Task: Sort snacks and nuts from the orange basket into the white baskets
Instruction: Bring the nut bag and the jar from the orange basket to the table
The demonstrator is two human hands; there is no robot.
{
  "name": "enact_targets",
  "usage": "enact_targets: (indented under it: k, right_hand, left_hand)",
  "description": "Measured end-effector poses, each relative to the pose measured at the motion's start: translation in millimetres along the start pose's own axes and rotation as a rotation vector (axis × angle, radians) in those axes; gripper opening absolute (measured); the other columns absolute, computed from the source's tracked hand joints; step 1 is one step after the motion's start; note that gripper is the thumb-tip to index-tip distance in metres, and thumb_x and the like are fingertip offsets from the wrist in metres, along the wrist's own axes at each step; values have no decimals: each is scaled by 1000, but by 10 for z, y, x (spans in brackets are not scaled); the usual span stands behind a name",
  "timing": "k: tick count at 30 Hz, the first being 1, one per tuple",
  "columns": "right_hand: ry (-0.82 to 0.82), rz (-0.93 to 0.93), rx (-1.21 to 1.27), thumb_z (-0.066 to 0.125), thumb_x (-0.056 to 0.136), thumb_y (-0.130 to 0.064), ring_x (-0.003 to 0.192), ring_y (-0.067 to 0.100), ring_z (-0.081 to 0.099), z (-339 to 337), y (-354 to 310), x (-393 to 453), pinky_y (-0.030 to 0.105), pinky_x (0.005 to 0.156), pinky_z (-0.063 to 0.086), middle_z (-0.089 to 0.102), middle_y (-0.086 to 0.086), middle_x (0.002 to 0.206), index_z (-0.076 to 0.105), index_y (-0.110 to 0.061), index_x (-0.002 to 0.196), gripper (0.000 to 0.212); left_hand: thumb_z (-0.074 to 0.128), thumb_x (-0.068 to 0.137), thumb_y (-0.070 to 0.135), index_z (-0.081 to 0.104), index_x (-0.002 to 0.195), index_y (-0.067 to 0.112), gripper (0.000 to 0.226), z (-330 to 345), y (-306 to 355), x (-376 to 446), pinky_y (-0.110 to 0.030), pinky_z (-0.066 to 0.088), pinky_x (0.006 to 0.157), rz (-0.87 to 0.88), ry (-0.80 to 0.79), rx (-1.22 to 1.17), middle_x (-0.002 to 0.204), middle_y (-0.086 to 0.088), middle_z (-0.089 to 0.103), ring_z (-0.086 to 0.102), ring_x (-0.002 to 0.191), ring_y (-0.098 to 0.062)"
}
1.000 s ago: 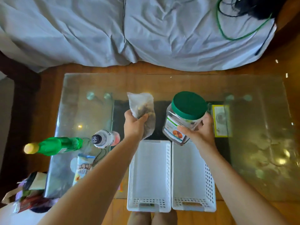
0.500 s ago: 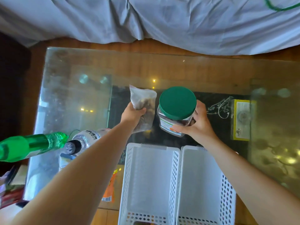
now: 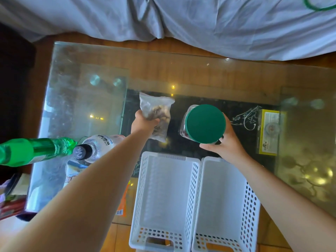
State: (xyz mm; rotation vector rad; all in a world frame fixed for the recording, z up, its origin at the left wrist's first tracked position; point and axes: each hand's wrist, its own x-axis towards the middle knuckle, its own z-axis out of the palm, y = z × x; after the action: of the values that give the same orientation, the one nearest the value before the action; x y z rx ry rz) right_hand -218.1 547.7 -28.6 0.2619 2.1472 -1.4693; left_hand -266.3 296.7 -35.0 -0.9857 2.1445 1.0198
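My left hand (image 3: pixel 143 122) grips a clear plastic bag of nuts (image 3: pixel 157 113) above the glass table, just beyond the left white basket (image 3: pixel 164 199). A clear jar with a green lid (image 3: pixel 204 123) is held upright in my right hand (image 3: pixel 225 144), beyond the right white basket (image 3: pixel 225 204). Both white baskets stand side by side at the table's near edge and hold nothing. No orange basket is in view.
On the glass table (image 3: pixel 87 99), a green bottle (image 3: pixel 34 151), a black-capped clear bottle (image 3: pixel 94 149) and snack packets (image 3: pixel 76 170) lie at the left under my forearm. A yellow box (image 3: pixel 269 131) sits at the right. A grey sheet (image 3: pixel 181 19) lies beyond the table.
The view has tilted down and closer. Both hands have kept their grips and stay over the table beyond the baskets; the jar is now seen straight onto its lid.
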Motion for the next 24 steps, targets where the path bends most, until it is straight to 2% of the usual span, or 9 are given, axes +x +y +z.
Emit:
enact_targets:
  k: [4, 8, 10, 13, 15, 17, 19, 21, 24]
  right_hand:
    - [-9, 51, 26, 77, 70, -8, 120, -3, 41, 19, -52, -83, 9, 93, 33, 45, -19, 126, 40, -36, 128, 74]
    - [27, 233, 111, 70, 78, -6, 131, 17, 40, 14, -230, -256, 28, 100, 33, 43, -1, 142, 40, -23, 134, 66]
    - [85, 403, 179, 69, 81, -12, 122, 21, 49, 13, -385, -401, 31, 98, 40, 46, 7, 141, 35, -15, 140, 68]
    - [151, 596, 361, 63, 86, -12, 102, 24, 59, 70, -640, -685, 36, 94, 47, 58, 15, 124, 39, -9, 137, 56]
    - [117, 641, 349, 59, 89, -11, 96, 25, 60, 174, -834, -889, 36, 87, 49, 61, 14, 110, 44, -8, 132, 46]
    - [48, 640, 309, 54, 91, -10, 84, 23, 61, 337, -1055, -1100, 32, 74, 48, 62, 11, 95, 50, -10, 123, 32]
    - [-27, 616, 251, 52, 92, -10, 73, 20, 60, 521, -1241, -1293, 29, 65, 45, 62, 8, 83, 53, -12, 114, 23]
    - [-134, 572, 120, 52, 92, -12, 73, 20, 60, 759, -1416, -1501, 29, 66, 46, 62, 6, 81, 54, -14, 109, 18]
    - [-275, 520, -5, 53, 90, -11, 66, 17, 56, 1141, -1636, -1801, 25, 60, 42, 58, 5, 74, 55, -17, 99, 10]
  left_hand:
    - [65, 85, 23, 10, 149, 16, 84, -39, 9, -126, -37, 42, 94, -36, -45, -21, 152, -10, 30, 39, 134, -32]
    - [64, 83, 14, 10, 149, 14, 85, -157, 51, -448, -33, 41, 100, 36, -18, -128, 154, -8, 27, 38, 135, -29]
    - [61, 84, 11, 21, 147, 14, 75, -227, 60, -715, -31, 41, 93, 65, -58, -212, 145, -7, 40, 47, 126, -27]
    - [58, 88, 9, 36, 140, 15, 57, -359, -44, -1193, -31, 45, 79, 8, -191, -351, 123, -8, 55, 54, 104, -23]
    - [56, 89, 9, 45, 133, 14, 46, -505, -222, -1562, -25, 44, 64, -58, -287, -428, 110, -8, 59, 58, 90, -19]
    - [54, 90, 8, 50, 126, 14, 37, -688, -468, -1936, -22, 43, 61, -98, -318, -508, 102, -7, 63, 61, 79, -16]
    - [50, 92, 8, 53, 119, 16, 29, -862, -752, -2271, -22, 42, 61, -139, -304, -613, 88, 0, 66, 59, 71, -11]
    - [49, 92, 9, 55, 110, 19, 22, -1048, -1121, -2603, -21, 43, 60, -218, -250, -754, 73, 8, 66, 59, 63, -7]
    - [50, 91, 7, 57, 97, 20, 16, -1251, -1752, -3039, -14, 40, 47, -343, -95, -957, 58, 9, 64, 54, 40, 2]
